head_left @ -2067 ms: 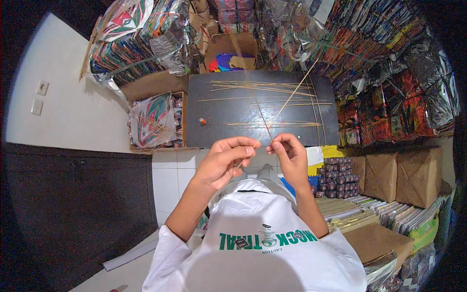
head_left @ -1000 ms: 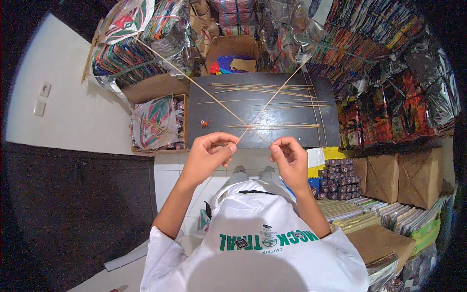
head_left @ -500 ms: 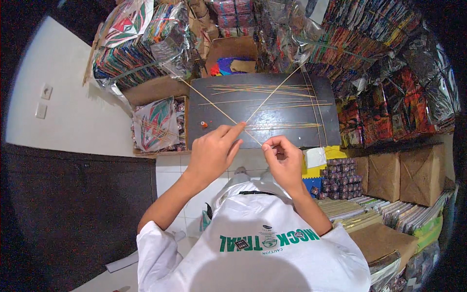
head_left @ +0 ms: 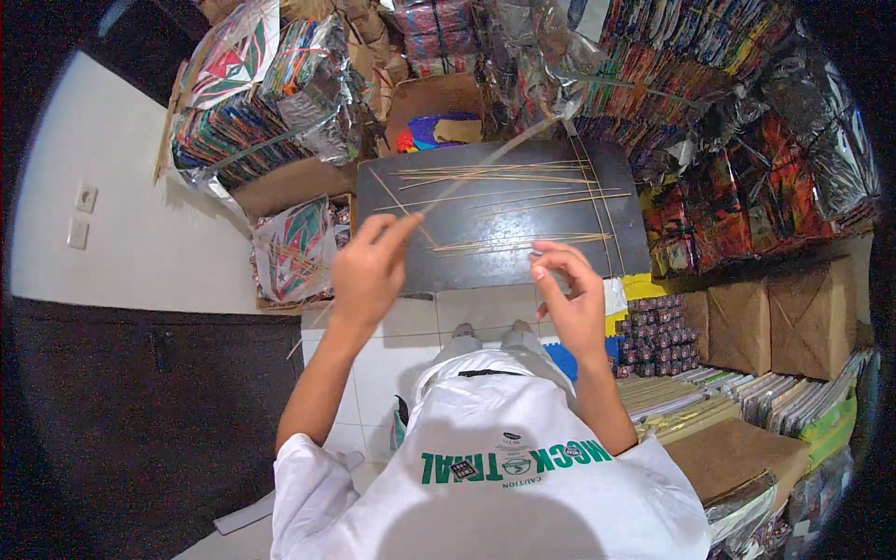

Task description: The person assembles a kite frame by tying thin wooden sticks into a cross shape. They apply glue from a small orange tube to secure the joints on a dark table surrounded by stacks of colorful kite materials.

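My left hand (head_left: 370,271) is closed on a long thin bamboo stick (head_left: 490,161), held slantwise over the table and smeared by motion. One end of it points to the far right; the other shows below the wrist, over the floor. A second thin stick slants across the left of the dark table (head_left: 476,224), just beyond my left fingers. Over the near right edge hovers my right hand (head_left: 571,291), fingers curled and apart, with nothing visible between them. Several thin bamboo sticks (head_left: 509,171) lie across the tabletop, two of them lengthwise near its right end.
An open box (head_left: 303,305) with a kite-like printed sheet stands left of the table. Another cardboard box (head_left: 434,91) stands behind it. Tall wrapped stacks (head_left: 271,112) crowd the back and right. Brown parcels (head_left: 737,331) and small dark boxes (head_left: 658,336) sit at the right.
My left hand has drawn back left, carrying the stick. My right hand has moved slightly right, its fingers now apart. The orange spool seen before is now hidden.
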Demonstrator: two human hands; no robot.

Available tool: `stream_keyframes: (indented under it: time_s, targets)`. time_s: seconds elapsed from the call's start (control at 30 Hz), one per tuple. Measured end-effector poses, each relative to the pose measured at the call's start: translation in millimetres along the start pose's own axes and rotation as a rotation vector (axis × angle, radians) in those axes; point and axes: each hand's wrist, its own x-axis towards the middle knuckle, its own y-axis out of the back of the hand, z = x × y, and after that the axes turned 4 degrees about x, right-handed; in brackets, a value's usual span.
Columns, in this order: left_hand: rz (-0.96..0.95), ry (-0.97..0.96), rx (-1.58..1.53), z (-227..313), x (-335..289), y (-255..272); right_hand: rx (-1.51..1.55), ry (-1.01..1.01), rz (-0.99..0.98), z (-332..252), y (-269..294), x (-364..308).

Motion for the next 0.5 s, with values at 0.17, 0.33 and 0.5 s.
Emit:
stream_keyframes:
  time_s: [0.17, 0.33, 0.5]
  targets:
    - [0.244, 0.181, -0.217, -31.0, 15.0, 16.7, -0.236, 0.13, -0.016, 2.0, 21.6, 8.5]
    - [0.287, 0.555, -0.668, -37.0, 13.8, 35.7, -0.3, 0.152, -0.079, -5.0, 23.8, 12.2]
    - [0.33, 0.707, -0.948, -51.0, 0.9, 37.7, -0.374, 0.197, -0.133, -4.4, 22.6, 16.9]
